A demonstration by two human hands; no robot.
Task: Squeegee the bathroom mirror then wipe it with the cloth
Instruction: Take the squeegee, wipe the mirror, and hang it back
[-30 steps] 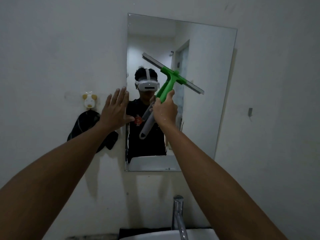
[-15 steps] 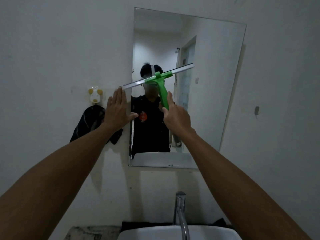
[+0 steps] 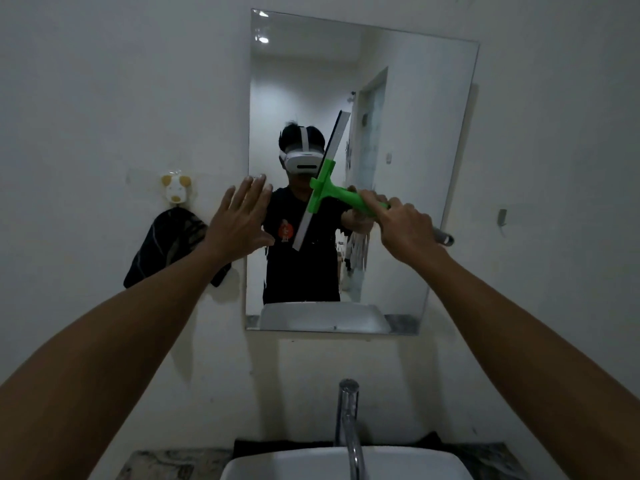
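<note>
A frameless rectangular mirror [image 3: 415, 133] hangs on the white wall above the sink. My right hand [image 3: 408, 230] grips the green squeegee [image 3: 332, 192] by its handle, in front of the mirror's middle. The squeegee's grey blade stands nearly upright, tilted to the right at the top. My left hand [image 3: 239, 220] is spread flat with fingers apart at the mirror's left edge, holding nothing. A dark cloth [image 3: 166, 244] hangs from a wall hook left of the mirror.
A white basin [image 3: 346, 464] with a chrome tap [image 3: 349, 420] sits directly below. A small cream animal-shaped hook [image 3: 176, 188] holds the cloth. A marbled counter [image 3: 166, 464] flanks the basin. A small grey hook [image 3: 503, 216] is on the wall right of the mirror.
My right hand has swung right and turned the squeegee, so its blade went from nearly level to nearly upright. The view has tilted down a little. My left hand stays at the mirror's left edge.
</note>
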